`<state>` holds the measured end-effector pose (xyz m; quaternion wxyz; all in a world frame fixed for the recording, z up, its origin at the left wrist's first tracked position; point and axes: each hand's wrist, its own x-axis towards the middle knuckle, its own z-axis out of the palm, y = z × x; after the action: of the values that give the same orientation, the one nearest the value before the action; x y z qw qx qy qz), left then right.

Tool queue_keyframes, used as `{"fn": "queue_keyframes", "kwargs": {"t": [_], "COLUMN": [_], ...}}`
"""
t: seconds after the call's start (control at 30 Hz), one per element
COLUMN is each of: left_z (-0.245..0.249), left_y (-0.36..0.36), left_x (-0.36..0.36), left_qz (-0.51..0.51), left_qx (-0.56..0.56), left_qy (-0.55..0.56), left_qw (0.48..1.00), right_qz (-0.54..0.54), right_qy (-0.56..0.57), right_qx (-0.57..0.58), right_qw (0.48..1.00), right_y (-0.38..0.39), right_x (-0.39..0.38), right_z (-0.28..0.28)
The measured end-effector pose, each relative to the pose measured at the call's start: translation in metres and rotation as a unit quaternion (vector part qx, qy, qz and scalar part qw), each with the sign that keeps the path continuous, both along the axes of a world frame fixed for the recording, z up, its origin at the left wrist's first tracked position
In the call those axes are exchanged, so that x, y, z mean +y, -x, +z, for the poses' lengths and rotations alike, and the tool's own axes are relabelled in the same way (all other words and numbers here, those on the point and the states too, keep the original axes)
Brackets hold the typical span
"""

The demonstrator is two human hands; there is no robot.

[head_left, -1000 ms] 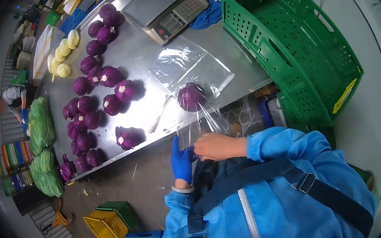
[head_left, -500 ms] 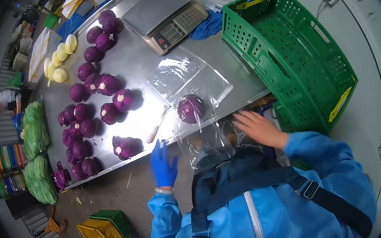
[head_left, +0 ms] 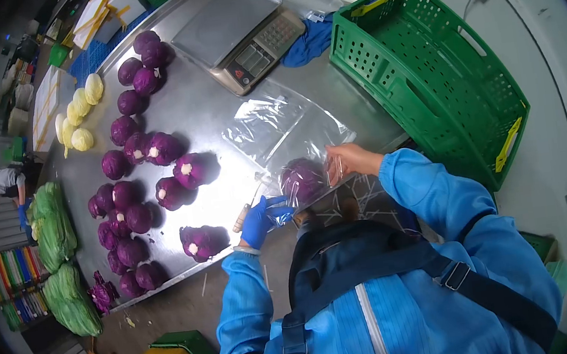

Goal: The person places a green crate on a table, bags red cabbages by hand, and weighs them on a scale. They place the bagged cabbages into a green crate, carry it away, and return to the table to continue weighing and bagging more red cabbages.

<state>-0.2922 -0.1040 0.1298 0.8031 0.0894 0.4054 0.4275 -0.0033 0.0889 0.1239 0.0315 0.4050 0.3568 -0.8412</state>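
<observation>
Near the front edge of the metal table (head_left: 219, 100), a purple cabbage (head_left: 302, 180) lies inside a clear plastic bag. My left hand (head_left: 264, 220), in a blue glove, is at the bag's left side, fingers closed on the film. Bare, my right hand (head_left: 348, 161) pinches the film to the right of the cabbage. Flat clear bags (head_left: 284, 124) lie just behind it. A knife (head_left: 241, 218) with a pale handle rests beside my left hand, its blade partly hidden.
Many purple cabbages (head_left: 138, 218) stand to the left, with yellow cabbages (head_left: 82, 138) behind. A scale (head_left: 239, 35) and blue cloth (head_left: 308, 41) sit at the back. A green crate (head_left: 427, 84) is on the right. A co-worker (head_left: 8, 184) stands far left.
Both hands have moved in to the bag and taken hold of its film. The loose end of the bag no longer hangs over the table edge. The view has shifted slightly.
</observation>
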Motion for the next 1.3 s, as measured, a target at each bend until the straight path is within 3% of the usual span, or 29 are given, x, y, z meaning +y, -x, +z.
{"fn": "queue_keyframes", "kwargs": {"t": [0.03, 0.07, 0.1, 0.13, 0.17, 0.2, 0.23, 0.27, 0.3, 0.33, 0.37, 0.43, 0.47, 0.5, 0.53, 0.57, 0.63, 0.7, 0.8, 0.87, 0.9, 0.93, 0.97, 1.03, 1.07, 1.13, 1.2, 1.27, 1.3], "left_z": [-0.009, -0.017, -0.032, -0.07, -0.109, -0.086, -0.059, -0.038, -0.064, -0.111, -0.1, -0.072, -0.059, -0.045, -0.004, 0.018, 0.025, -0.007, -0.019, -0.047, -0.022, -0.011, 0.0, 0.061, 0.058, 0.087, 0.106, 0.143, 0.145], "left_y": [-0.001, -0.002, 0.0, 0.004, 0.009, 0.001, -0.006, -0.011, -0.009, -0.007, -0.001, 0.011, 0.014, 0.012, 0.0, 0.002, -0.005, -0.014, -0.007, 0.013, 0.031, 0.038, 0.037, 0.022, 0.016, -0.011, -0.04, -0.094, -0.117], "left_x": [0.001, -0.003, -0.011, -0.017, -0.024, -0.019, -0.014, -0.009, -0.017, -0.036, -0.039, -0.042, -0.034, -0.028, -0.012, 0.003, 0.031, 0.041, 0.072, 0.084, 0.099, 0.105, 0.114, 0.13, 0.133, 0.159, 0.191, 0.224, 0.235], "left_qz": [-0.124, -0.237, -0.325, -0.207, -0.073, 0.021, 0.112, 0.13, 0.098, 0.063, -0.016, -0.147, 0.026, 0.195, 0.249, 0.191, -0.002, -0.098, -0.063, -0.039, -0.091, -0.103, -0.116, -0.165, -0.132, -0.068, 0.007, 0.065, 0.083], "left_qx": [0.25, 0.478, 0.666, 0.517, 0.334, 0.12, -0.1, -0.1, 0.006, 0.112, 0.261, 0.592, 0.497, 0.365, 0.526, 0.519, 0.573, 0.436, 0.237, 0.051, 0.055, 0.031, 0.007, 0.255, 0.312, 0.334, 0.355, 0.409, 0.449], "left_qy": [-0.074, -0.144, -0.204, -0.18, -0.146, -0.033, 0.085, 0.126, 0.057, -0.015, -0.103, -0.229, -0.075, 0.088, -0.064, -0.135, -0.299, -0.181, -0.096, -0.026, 0.07, 0.046, 0.02, -0.066, -0.142, -0.117, -0.155, -0.168, -0.206], "left_qw": [0.957, 0.833, 0.64, 0.811, 0.928, 0.992, 0.985, 0.978, 0.994, 0.992, 0.96, 0.759, 0.864, 0.906, 0.81, 0.822, 0.763, 0.876, 0.965, 0.998, 0.992, 0.993, 0.993, 0.951, 0.93, 0.933, 0.922, 0.895, 0.866], "right_qz": [-0.053, -0.106, -0.157, -0.124, -0.082, -0.035, 0.014, 0.135, 0.251, 0.282, 0.313, 0.371, 0.365, 0.355, 0.343, 0.33, 0.323, 0.312, 0.237, 0.109, 0.043, -0.012, -0.002, -0.134, -0.152, -0.19, -0.189, -0.162, -0.205], "right_qy": [-0.025, -0.05, -0.075, -0.268, -0.45, -0.612, -0.749, -0.769, -0.772, -0.776, -0.737, -0.653, -0.664, -0.681, -0.694, -0.706, -0.684, -0.673, -0.597, -0.312, -0.157, 0.002, 0.079, 0.191, 0.187, 0.177, -0.035, -0.283, -0.284], "right_qx": [-0.036, -0.073, -0.11, -0.119, -0.124, -0.124, -0.119, -0.03, 0.06, 0.05, 0.027, -0.014, -0.016, -0.009, -0.002, 0.003, 0.013, 0.024, 0.018, 0.013, 0.014, -0.059, 0.026, 0.062, 0.117, 0.224, 0.16, 0.068, 0.038], "right_qw": [0.998, 0.991, 0.979, 0.948, 0.881, 0.781, 0.652, 0.624, 0.581, 0.562, 0.598, 0.66, 0.652, 0.641, 0.633, 0.626, 0.653, 0.67, 0.766, 0.944, 0.987, 0.998, 0.997, 0.971, 0.963, 0.939, 0.968, 0.943, 0.936], "right_y": [0.003, 0.006, 0.008, 0.011, 0.016, 0.024, 0.033, 0.053, 0.075, 0.086, 0.088, 0.091, 0.091, 0.091, 0.09, 0.089, 0.088, 0.085, 0.077, 0.071, 0.068, 0.062, 0.052, 0.034, 0.028, 0.013, -0.006, -0.026, -0.038], "right_x": [-0.001, -0.005, -0.009, -0.012, -0.017, -0.022, -0.027, -0.03, -0.033, -0.037, -0.037, -0.032, -0.036, -0.033, -0.035, -0.039, -0.038, -0.029, -0.008, 0.003, 0.013, 0.014, 0.021, 0.03, 0.042, 0.063, 0.079, 0.102, 0.115], "right_z": [0.0, 0.001, 0.002, 0.009, 0.024, 0.043, 0.06, 0.081, 0.094, 0.094, 0.083, 0.055, 0.05, 0.047, 0.042, 0.037, 0.032, 0.031, 0.016, -0.013, -0.022, 0.026, 0.016, 0.042, 0.059, 0.093, 0.109, 0.156, 0.168]}}
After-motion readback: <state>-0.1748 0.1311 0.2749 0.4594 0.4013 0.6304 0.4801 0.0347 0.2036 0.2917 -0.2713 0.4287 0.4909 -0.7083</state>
